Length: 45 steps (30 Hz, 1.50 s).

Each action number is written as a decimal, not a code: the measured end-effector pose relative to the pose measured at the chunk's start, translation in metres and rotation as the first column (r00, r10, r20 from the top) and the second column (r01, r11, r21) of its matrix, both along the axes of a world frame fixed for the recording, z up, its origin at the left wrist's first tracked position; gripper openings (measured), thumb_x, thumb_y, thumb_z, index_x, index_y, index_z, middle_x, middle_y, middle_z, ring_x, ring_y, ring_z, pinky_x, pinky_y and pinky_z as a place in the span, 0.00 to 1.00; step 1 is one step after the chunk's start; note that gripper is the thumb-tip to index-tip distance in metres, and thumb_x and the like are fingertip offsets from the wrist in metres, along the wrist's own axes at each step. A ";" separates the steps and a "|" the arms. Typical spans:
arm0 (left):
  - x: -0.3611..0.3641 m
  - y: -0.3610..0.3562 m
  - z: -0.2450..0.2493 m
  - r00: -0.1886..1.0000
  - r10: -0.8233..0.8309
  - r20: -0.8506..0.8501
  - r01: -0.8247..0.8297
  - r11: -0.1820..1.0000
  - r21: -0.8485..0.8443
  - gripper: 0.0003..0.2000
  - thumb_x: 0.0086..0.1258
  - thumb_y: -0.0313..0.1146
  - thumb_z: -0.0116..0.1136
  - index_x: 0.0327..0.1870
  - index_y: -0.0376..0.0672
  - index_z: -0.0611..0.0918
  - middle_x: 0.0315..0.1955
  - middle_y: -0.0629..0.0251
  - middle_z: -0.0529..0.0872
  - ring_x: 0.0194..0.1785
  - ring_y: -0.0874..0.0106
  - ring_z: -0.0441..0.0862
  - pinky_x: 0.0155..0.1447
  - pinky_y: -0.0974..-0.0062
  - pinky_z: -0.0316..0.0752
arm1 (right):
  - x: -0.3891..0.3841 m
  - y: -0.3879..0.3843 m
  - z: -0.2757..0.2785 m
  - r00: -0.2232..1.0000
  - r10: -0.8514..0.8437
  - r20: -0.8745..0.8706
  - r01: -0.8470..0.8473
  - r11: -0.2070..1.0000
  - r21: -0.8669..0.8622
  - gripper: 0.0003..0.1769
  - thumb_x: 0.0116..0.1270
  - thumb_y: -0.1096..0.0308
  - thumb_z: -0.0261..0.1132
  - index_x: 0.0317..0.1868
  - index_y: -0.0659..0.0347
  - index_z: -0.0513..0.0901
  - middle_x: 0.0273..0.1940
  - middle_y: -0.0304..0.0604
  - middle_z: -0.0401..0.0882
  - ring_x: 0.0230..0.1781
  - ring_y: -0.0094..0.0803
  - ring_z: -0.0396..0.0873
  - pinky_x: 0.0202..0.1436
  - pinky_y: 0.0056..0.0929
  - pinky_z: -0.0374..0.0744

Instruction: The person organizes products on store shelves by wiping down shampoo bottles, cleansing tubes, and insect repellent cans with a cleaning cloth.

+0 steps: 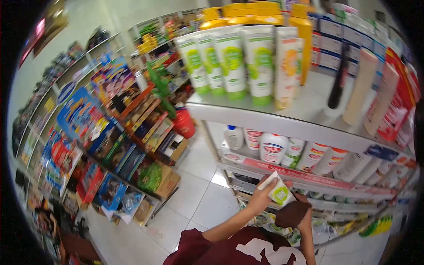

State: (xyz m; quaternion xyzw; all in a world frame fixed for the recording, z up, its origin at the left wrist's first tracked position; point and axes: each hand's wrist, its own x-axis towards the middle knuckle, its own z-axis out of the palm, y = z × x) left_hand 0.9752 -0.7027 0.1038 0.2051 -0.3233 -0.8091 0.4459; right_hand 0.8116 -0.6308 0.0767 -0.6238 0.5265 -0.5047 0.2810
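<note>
Left hand [260, 198]: fingers clamped round the white-and-green tube [277, 191], well below the top shelf [265, 115]. Right hand [295, 214] sits just under it, grip unclear. Seemingly mid-handling. Placing it beside the matching tubes [229, 59] on that shelf needs a long upward reach.

Shop aisle. Landmark: white metal shelf unit [265, 121], tiered. Its top tier carries green-white tubes [229, 57] with orange bottles [247, 15] behind them; white bottles [273, 148] sit one tier down. Left of the unit: pale glossy floor tiles [198, 194] catching the light. Further left, across the aisle: slanted racks [110, 145] packed with colourful boxes, cardboard box [165, 179] at their foot. Red canister [183, 123] near the unit's left corner. Plain pale wall [101, 17] above the racks.
</note>
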 end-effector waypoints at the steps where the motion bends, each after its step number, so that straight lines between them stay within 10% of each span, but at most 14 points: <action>1: -0.006 -0.002 0.008 0.990 -0.103 -0.100 0.101 0.995 -0.022 0.16 0.68 0.34 0.41 0.51 0.32 0.66 0.50 0.53 0.73 0.54 0.68 0.70 0.58 0.70 0.64 | -0.003 0.004 0.005 0.998 -0.061 -0.007 0.060 0.996 -0.060 0.23 0.47 0.73 0.59 0.47 0.66 0.73 0.42 0.46 0.74 0.43 0.31 0.72 0.48 0.26 0.69; 5: -0.031 0.023 0.008 0.942 -0.067 0.327 0.175 0.934 -0.313 0.18 0.60 0.24 0.53 0.52 0.33 0.68 0.47 0.59 0.74 0.51 0.74 0.72 0.55 0.75 0.67 | -0.014 0.020 -0.009 0.913 -0.267 0.308 0.321 0.937 -0.139 0.26 0.41 0.75 0.64 0.47 0.68 0.74 0.42 0.48 0.75 0.43 0.33 0.74 0.46 0.27 0.71; 9: -0.040 0.027 0.028 0.879 0.019 0.476 0.306 0.744 -0.594 0.18 0.61 0.21 0.51 0.54 0.32 0.68 0.46 0.57 0.77 0.48 0.71 0.75 0.53 0.78 0.67 | 0.001 0.035 0.049 0.914 -0.371 0.161 0.391 0.913 -0.117 0.21 0.55 0.70 0.59 0.49 0.71 0.71 0.44 0.50 0.73 0.43 0.32 0.73 0.48 0.27 0.71; 11: -0.048 0.026 0.031 0.943 0.135 0.305 0.172 0.587 -0.791 0.19 0.59 0.18 0.49 0.54 0.33 0.68 0.47 0.52 0.75 0.49 0.66 0.75 0.53 0.77 0.68 | 0.009 0.027 0.058 0.733 -0.191 0.653 0.356 0.925 -0.130 0.22 0.59 0.67 0.56 0.52 0.72 0.69 0.47 0.51 0.72 0.45 0.33 0.72 0.49 0.28 0.70; 14: -0.057 0.024 0.029 0.970 0.234 0.058 -0.019 0.313 -0.950 0.19 0.61 0.25 0.51 0.55 0.42 0.68 0.53 0.48 0.70 0.52 0.63 0.73 0.52 0.73 0.69 | 0.004 0.021 0.028 0.609 -0.167 0.775 0.367 0.926 -0.089 0.27 0.63 0.61 0.52 0.57 0.72 0.63 0.52 0.52 0.68 0.50 0.35 0.70 0.55 0.31 0.67; 15: -0.051 0.025 0.016 0.964 0.089 0.251 0.133 0.654 -0.744 0.17 0.63 0.29 0.48 0.54 0.41 0.69 0.52 0.48 0.71 0.52 0.63 0.74 0.51 0.72 0.70 | 0.007 0.017 0.026 0.664 -0.170 0.728 0.384 0.913 -0.136 0.26 0.63 0.63 0.53 0.56 0.73 0.64 0.51 0.52 0.69 0.49 0.35 0.70 0.55 0.30 0.67; 17: -0.044 0.025 0.022 0.942 0.231 0.243 0.027 0.671 -0.741 0.16 0.62 0.25 0.45 0.52 0.36 0.70 0.50 0.44 0.72 0.51 0.59 0.74 0.51 0.71 0.70 | 0.014 0.011 0.027 0.655 -0.144 0.742 0.390 0.906 -0.168 0.24 0.60 0.65 0.55 0.54 0.73 0.67 0.49 0.50 0.71 0.48 0.33 0.71 0.54 0.29 0.68; 18: -0.044 0.020 0.030 0.873 0.488 -0.008 -0.179 0.304 -0.936 0.17 0.58 0.18 0.46 0.50 0.32 0.70 0.49 0.40 0.72 0.52 0.55 0.73 0.53 0.71 0.69 | 0.016 0.009 0.027 0.590 -0.114 0.799 0.383 0.911 -0.153 0.24 0.58 0.66 0.57 0.52 0.73 0.69 0.48 0.49 0.72 0.47 0.32 0.72 0.54 0.28 0.68; 23: -0.041 -0.019 0.108 0.415 0.804 -0.427 -0.591 -0.119 -0.798 0.15 0.60 0.20 0.50 0.48 0.27 0.69 0.48 0.50 0.72 0.51 0.63 0.71 0.53 0.67 0.69 | 0.021 0.017 0.039 0.824 -0.234 0.517 0.316 0.946 -0.075 0.17 0.56 0.73 0.57 0.48 0.65 0.74 0.44 0.46 0.75 0.43 0.29 0.74 0.49 0.26 0.71; 24: -0.037 -0.024 0.123 0.471 0.825 -0.313 -0.582 0.024 -0.813 0.15 0.57 0.16 0.51 0.46 0.27 0.69 0.46 0.52 0.73 0.50 0.66 0.72 0.51 0.72 0.71 | 0.022 0.018 0.037 0.781 -0.241 0.576 0.301 0.954 -0.009 0.18 0.55 0.73 0.57 0.48 0.65 0.74 0.44 0.46 0.75 0.43 0.30 0.74 0.48 0.26 0.71; 25: -0.038 -0.034 0.146 0.397 0.840 -0.370 -0.473 -0.159 -0.867 0.14 0.58 0.17 0.51 0.46 0.26 0.69 0.42 0.55 0.74 0.46 0.67 0.74 0.45 0.75 0.74 | 0.024 0.019 0.035 0.736 -0.250 0.629 0.277 0.959 0.056 0.18 0.55 0.73 0.58 0.48 0.65 0.73 0.44 0.45 0.75 0.43 0.30 0.74 0.48 0.27 0.71; 35: -0.075 -0.070 0.188 0.286 0.934 -0.216 -0.402 -0.088 -0.912 0.14 0.55 0.26 0.60 0.43 0.35 0.78 0.31 0.61 0.78 0.33 0.74 0.79 0.33 0.80 0.74 | 0.018 0.040 0.007 0.778 -0.425 0.463 0.402 0.903 0.152 0.13 0.57 0.72 0.53 0.43 0.65 0.75 0.42 0.43 0.75 0.43 0.29 0.73 0.48 0.24 0.70; 41: -0.063 -0.065 0.176 0.044 0.966 -0.254 -0.098 -0.248 -0.964 0.15 0.52 0.29 0.63 0.42 0.37 0.79 0.27 0.64 0.76 0.25 0.76 0.74 0.33 0.79 0.71 | -0.002 0.042 -0.031 0.529 -0.420 0.737 0.447 0.877 0.178 0.13 0.59 0.74 0.49 0.44 0.63 0.73 0.40 0.45 0.74 0.41 0.33 0.73 0.47 0.29 0.72; 45: -0.062 -0.062 0.175 0.087 0.995 0.052 -0.139 0.064 -0.988 0.13 0.51 0.31 0.64 0.38 0.37 0.81 0.21 0.67 0.74 0.21 0.78 0.68 0.27 0.80 0.65 | -0.009 0.052 -0.032 0.652 -0.415 0.635 0.369 0.905 0.212 0.19 0.59 0.75 0.54 0.50 0.59 0.60 0.43 0.49 0.72 0.43 0.33 0.73 0.45 0.26 0.73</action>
